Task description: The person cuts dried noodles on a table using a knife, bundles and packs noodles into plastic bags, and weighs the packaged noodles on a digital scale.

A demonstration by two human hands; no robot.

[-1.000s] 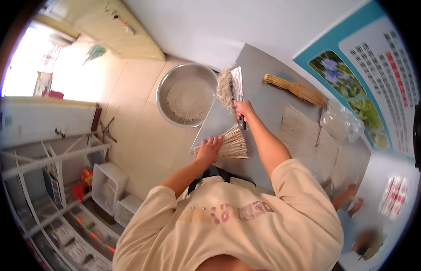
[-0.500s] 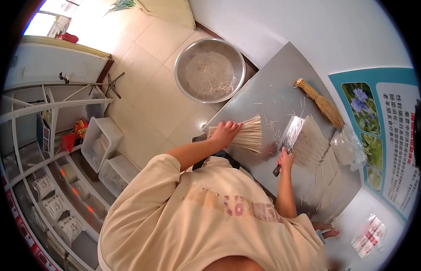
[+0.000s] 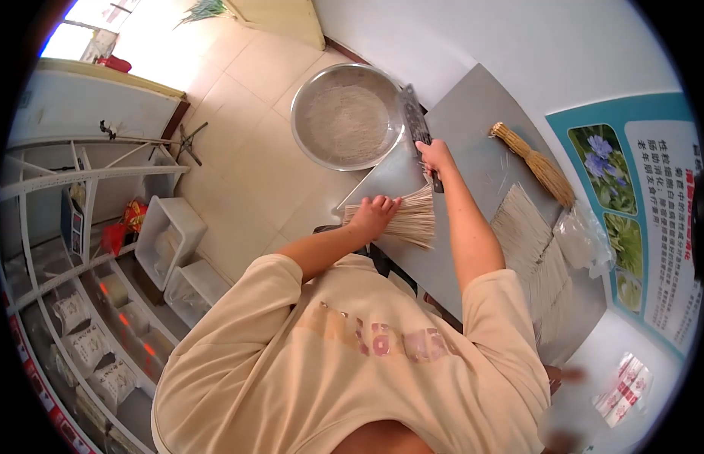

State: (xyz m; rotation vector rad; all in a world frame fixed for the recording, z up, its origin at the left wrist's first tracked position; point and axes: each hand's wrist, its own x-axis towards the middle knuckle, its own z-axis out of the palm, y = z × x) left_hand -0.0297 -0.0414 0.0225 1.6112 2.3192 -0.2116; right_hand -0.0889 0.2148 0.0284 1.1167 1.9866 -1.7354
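Note:
My left hand [image 3: 375,216] presses down over a bundle of dried noodles [image 3: 414,217] near the table's left edge, fingers bent round it. The cut ends fan out toward the right. My right hand [image 3: 437,157] grips the dark handle of a cleaver [image 3: 415,113]. Its broad blade points away from me, at the right rim of a big metal basin [image 3: 297,136]. Short noodle bits cover the basin's bottom. Whether the blade touches the rim I cannot tell.
More noodles [image 3: 530,257] lie flat on the metal table [image 3: 473,113], beside a straw brush [image 3: 533,163] and a clear plastic bag [image 3: 583,238]. Another person's blurred hand [image 3: 567,375] shows at lower right. Shelves with packets [image 3: 87,348] and white bins [image 3: 170,234] stand left.
My right hand and the cleaver have swung from the flat noodles up and left to the basin. Loose bits between the bundle and the flat noodles are gone. My left hand stays on the bundle.

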